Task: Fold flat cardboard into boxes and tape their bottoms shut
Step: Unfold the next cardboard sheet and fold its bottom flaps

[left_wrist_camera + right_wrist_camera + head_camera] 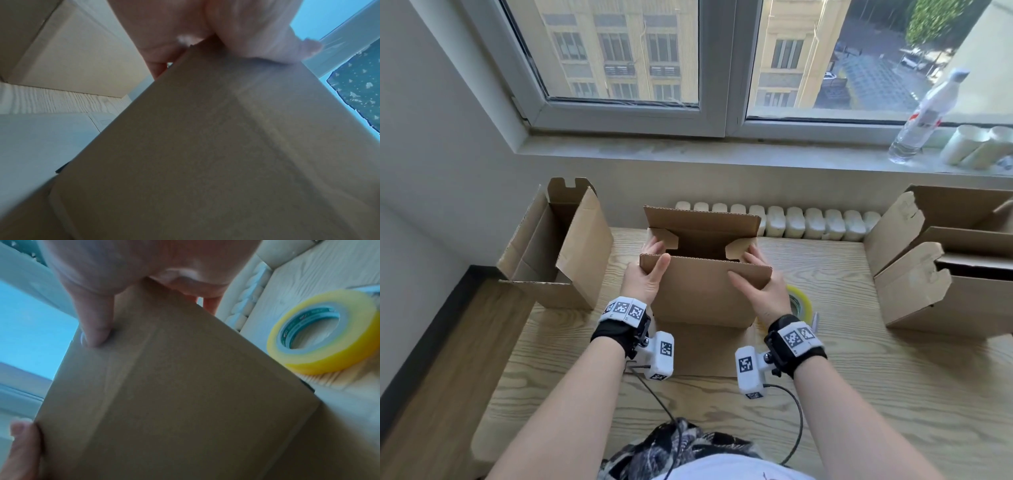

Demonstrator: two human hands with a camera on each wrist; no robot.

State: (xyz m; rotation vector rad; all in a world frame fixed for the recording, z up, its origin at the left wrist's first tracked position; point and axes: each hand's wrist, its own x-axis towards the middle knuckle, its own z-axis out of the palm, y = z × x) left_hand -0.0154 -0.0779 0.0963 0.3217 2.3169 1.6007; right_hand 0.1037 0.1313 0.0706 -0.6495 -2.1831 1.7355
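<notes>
Our left hand (pixel 645 274) and right hand (pixel 758 279) pinch the box (pixel 705 291), which half hides the tape roll (pixel 799 303) just beside it.

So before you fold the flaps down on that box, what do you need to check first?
1. Both hands hold the box: ok, left hand and right hand grip its near flap.
2. Small side flaps tucked inward: ok.
3. Far flap folded down: not ok, it stands up.
4. Tape roll nearby: ok, on the table beside the right hand.
5. Tape end free: cannot tell.
</notes>
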